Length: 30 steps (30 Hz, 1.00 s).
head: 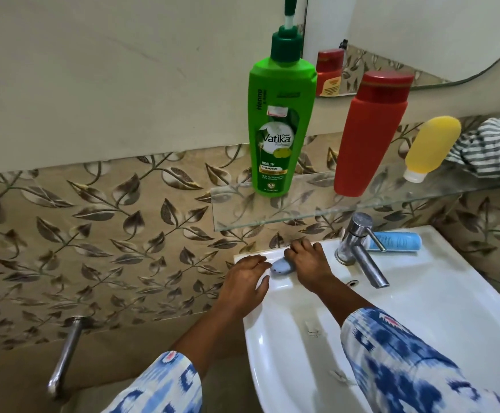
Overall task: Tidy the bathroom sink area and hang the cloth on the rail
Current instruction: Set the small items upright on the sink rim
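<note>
Soap (282, 266) is being pinched by the right hand (308, 262) on the sink (451, 293), the left hand (244, 281) lies spread, and the cloth (492, 147) is not yet hung on the rail (64, 356).

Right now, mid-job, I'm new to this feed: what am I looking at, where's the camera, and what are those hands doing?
There is no machine here: a person works with two bare hands, and the single picture comes from a camera on their head, looking forward and down.

Both hands meet at the back left corner of the white sink. The right hand rests fingers on a small blue-grey soap bar; the left hand lies beside it. Neither clearly grips it.

By the steel tap lies a blue tube. On the glass shelf above stand a green shampoo bottle, a red bottle and a yellow bottle, plus a crumpled striped cloth. A metal rail sticks out lower left, bare.
</note>
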Available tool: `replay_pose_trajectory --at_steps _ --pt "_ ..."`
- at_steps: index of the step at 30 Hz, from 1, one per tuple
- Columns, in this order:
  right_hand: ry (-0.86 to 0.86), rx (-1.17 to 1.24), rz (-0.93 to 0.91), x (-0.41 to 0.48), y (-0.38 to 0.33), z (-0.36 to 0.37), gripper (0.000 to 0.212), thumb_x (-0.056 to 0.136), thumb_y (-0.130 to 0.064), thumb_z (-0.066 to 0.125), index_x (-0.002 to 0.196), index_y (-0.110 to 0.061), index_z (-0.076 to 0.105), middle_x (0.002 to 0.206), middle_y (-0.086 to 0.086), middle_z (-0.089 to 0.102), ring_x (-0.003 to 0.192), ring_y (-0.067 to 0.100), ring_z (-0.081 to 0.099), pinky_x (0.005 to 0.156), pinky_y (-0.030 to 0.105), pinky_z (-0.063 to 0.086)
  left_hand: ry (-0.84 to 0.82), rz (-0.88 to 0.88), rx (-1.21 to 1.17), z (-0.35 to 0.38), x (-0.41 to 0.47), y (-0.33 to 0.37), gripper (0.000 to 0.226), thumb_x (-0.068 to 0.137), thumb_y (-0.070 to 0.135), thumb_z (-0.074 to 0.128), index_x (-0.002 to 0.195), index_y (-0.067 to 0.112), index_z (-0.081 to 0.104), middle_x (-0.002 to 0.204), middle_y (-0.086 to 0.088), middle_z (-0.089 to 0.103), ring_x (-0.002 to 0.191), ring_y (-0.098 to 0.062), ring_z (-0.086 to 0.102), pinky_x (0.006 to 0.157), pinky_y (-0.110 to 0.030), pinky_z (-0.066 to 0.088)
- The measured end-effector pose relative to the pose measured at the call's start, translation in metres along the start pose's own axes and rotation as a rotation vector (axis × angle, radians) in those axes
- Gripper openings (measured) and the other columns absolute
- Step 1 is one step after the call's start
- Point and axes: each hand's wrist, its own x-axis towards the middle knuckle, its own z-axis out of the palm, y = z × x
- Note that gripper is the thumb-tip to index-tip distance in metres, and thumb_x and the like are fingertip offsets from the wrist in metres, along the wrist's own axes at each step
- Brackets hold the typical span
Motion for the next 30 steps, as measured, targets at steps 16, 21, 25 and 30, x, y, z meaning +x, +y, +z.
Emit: replay_pose_trajectory --at_steps 16,21,25,30 --pt "0.240 1.157 0.466 -0.020 0.005 0.008 0.045 0.075 0.006 0.070 0.117 0.002 0.054 0.109 0.021 0.063 0.093 0.028 0.058 0.076 0.028 0.042 -0.053 0.054 -0.092 0.005 0.006 0.001 0.025 0.069 0.006 0.078 0.094 0.009 0.072 0.096 -0.009 0.072 0.088 -0.027 0.068 0.078 -0.035 0.054" --pt "0.219 1.228 0.500 -0.020 0.005 0.009 0.049 0.075 0.008 0.069 0.120 -0.004 0.053 0.104 0.012 0.063 0.090 0.026 0.058 0.074 0.026 0.042 -0.047 0.053 -0.120 0.006 0.010 0.004 0.023 0.079 0.008 0.070 0.102 0.008 0.070 0.106 -0.010 0.070 0.099 -0.028 0.064 0.087 -0.037 0.050" --pt "0.246 1.266 0.491 -0.028 0.001 0.012 0.056 0.076 0.010 0.068 0.127 -0.002 0.047 0.109 0.007 0.056 0.095 0.024 0.055 0.081 0.028 0.042 -0.024 0.080 -0.151 0.007 0.015 0.012 0.022 0.077 0.004 0.071 0.099 0.005 0.071 0.104 -0.012 0.070 0.098 -0.029 0.065 0.085 -0.038 0.052" --pt "0.397 1.081 0.529 -0.062 -0.004 0.026 0.050 0.078 0.014 0.060 0.125 0.004 0.048 0.123 0.018 0.053 0.107 0.028 0.054 0.093 0.029 0.040 0.014 0.139 -0.222 0.012 0.024 0.028 0.024 0.072 0.000 0.074 0.094 0.006 0.072 0.094 -0.007 0.073 0.086 -0.025 0.067 0.077 -0.028 0.051"
